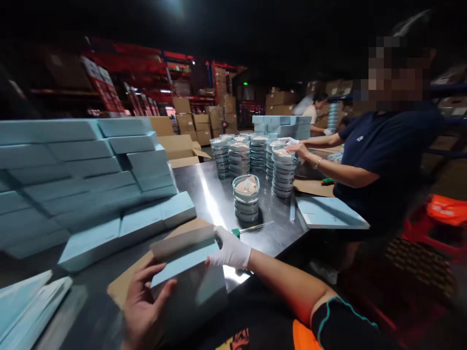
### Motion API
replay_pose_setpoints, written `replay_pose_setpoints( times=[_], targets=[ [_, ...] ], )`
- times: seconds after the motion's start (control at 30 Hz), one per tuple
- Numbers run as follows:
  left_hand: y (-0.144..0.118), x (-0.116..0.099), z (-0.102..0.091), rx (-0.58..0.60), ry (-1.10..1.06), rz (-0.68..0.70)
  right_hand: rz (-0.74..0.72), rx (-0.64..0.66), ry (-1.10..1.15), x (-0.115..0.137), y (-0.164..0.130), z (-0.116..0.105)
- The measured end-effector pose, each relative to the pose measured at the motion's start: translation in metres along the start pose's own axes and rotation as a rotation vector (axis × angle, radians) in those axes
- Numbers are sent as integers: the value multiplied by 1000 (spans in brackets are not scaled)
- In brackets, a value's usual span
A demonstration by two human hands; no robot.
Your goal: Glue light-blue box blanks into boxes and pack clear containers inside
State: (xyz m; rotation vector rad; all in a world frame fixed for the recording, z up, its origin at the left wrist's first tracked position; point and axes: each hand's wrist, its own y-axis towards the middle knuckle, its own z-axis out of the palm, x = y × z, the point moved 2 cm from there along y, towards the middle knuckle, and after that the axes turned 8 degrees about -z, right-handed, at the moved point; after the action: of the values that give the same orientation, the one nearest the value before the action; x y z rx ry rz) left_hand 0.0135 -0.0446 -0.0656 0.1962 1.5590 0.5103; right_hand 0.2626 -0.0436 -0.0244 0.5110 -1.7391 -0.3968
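Close to my body is a light blue cardboard box with a raised flap along its far side. My bare left hand grips the box's left end, thumb on the near side and fingers behind. In a white glove, my right hand holds the right end, its thumb over the top edge. The inside of the box is hidden from me. A brown cardboard sheet lies partly under it. Just beyond the glove are a green-handled tool and a short stack of clear round containers.
Stacked blue boxes form a wall at left, and flat blue cartons lie at the lower left. Taller container stacks stand farther back. Across the metal table, a co-worker touches one stack beside a flat blue panel.
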Motion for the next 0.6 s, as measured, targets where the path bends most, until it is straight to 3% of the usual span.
replay_pose_setpoints(
  times=[0.07, 0.1, 0.23, 0.33, 0.47, 0.6],
  targets=[
    [0, -2, -4, -20, -84, 68, -145, 65, -32, 1, -13, -6],
    [1, -5, -6, 26, -81, 101, -214, 97, -41, 2, -19, -7],
    [9, -27, -16, 373, 89, 348, -320, 243, -119, 4, -31, 1],
    [19, -40, -27, 499, 188, 504, -354, 289, -215, 9, -31, 7],
    [32, -43, -31, 595, 322, 528, -371, 259, -221, 19, -32, 10],
    [31, -46, -13, 681, 516, 544, -416, 324, -173, 32, -33, 14]
  ],
)
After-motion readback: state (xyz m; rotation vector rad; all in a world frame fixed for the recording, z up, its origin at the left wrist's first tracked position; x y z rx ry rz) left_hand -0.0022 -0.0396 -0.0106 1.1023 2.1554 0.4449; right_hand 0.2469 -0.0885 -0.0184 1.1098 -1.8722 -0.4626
